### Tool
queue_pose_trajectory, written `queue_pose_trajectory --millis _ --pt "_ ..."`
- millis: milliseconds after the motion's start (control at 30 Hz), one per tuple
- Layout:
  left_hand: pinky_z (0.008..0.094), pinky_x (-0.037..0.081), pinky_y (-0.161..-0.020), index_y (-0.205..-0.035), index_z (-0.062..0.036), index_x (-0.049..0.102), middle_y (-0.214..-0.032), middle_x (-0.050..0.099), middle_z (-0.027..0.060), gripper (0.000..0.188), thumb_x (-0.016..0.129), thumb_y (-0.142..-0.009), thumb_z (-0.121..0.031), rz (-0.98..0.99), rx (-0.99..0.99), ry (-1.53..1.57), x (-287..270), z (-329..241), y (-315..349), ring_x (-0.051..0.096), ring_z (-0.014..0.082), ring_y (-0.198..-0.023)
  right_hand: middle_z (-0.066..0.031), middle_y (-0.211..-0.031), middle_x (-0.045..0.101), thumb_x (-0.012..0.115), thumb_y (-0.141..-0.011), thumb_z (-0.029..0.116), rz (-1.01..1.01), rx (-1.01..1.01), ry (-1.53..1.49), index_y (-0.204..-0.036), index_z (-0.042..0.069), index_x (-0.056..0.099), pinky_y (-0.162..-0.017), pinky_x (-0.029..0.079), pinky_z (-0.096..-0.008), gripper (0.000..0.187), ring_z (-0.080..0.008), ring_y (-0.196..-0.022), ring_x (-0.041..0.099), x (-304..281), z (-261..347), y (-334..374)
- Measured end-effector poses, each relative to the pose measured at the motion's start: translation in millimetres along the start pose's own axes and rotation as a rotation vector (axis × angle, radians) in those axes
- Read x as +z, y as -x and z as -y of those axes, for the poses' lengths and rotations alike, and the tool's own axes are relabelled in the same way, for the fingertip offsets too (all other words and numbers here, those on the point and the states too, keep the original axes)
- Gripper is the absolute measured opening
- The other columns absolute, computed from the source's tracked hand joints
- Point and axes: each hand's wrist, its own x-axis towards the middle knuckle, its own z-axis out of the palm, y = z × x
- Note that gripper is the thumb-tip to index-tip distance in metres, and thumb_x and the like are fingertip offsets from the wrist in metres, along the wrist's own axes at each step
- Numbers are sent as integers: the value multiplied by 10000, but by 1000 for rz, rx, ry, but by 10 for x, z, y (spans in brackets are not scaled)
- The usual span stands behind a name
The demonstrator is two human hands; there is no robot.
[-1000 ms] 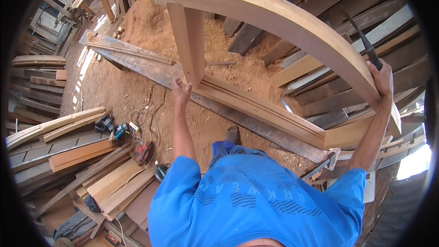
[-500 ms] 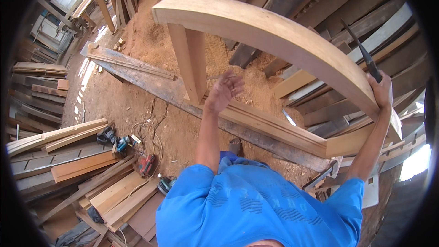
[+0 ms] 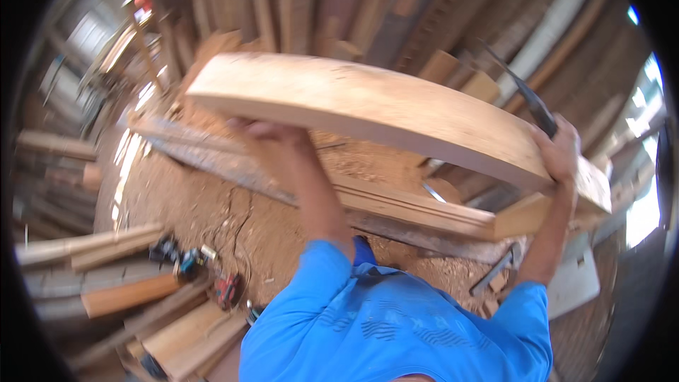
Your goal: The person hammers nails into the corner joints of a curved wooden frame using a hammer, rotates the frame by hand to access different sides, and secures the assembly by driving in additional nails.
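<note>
From eleven o'clock to two off the blue shirt (image 3: 403,318), a curved wooden beam (image 3: 368,102) runs just beyond the left hand (image 3: 274,133), grip unclear, to the right hand (image 3: 560,152), fingers wrapped on beam and dark-handled tool (image 3: 535,105).

Left hand (image 3: 279,132) blurred, perhaps partly hidden by the curved beam (image 3: 368,99); blue shirt (image 3: 396,318) cut off below
</note>
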Motion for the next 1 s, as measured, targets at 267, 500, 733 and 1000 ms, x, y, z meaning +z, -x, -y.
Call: queue_pose_trajectory --millis 267,500,733,1000 --pt "436 528 -1026 -1333 -10 501 -1337 544 178 797 327 -952 -688 -270 32 50 -567 277 -38 597 257 -1206 -160 -810 703 787 -814 322 -465 315 -112 -972 -1 699 -766 515 -422 370 -297 -750 660 -163 -492 524" --pt "417 527 -1024 -1320 -13 527 -1316 560 172 712 407 -933 -598 -191 -2 146 -219 -150 -287 601 239 -1203 -123 -802 687 759 -832 350 -855 553 -60 -1002 -50 712 -759 519 -380 437 -213 -759 659 -8 -1265 1042" --pt "398 527 -1021 -1308 -16 552 -1295 576 167 634 487 -914 -509 -108 92 349 532 -943 -770 604 221 -1201 -115 -1062 654 755 -893 344 -979 839 -888 -1137 6 677 -775 554 -443 424 -249 -917 649 -45 -1168 995" --pt "431 497 -1034 -1305 -14 569 -1248 604 146 627 519 -915 -501 140 206 672 1670 -2393 -909 595 250 -1207 -112 -1181 591 733 -920 212 -980 609 -1361 -1213 17 580 -769 574 -425 383 -232 -1008 637 -108 -1013 1215"
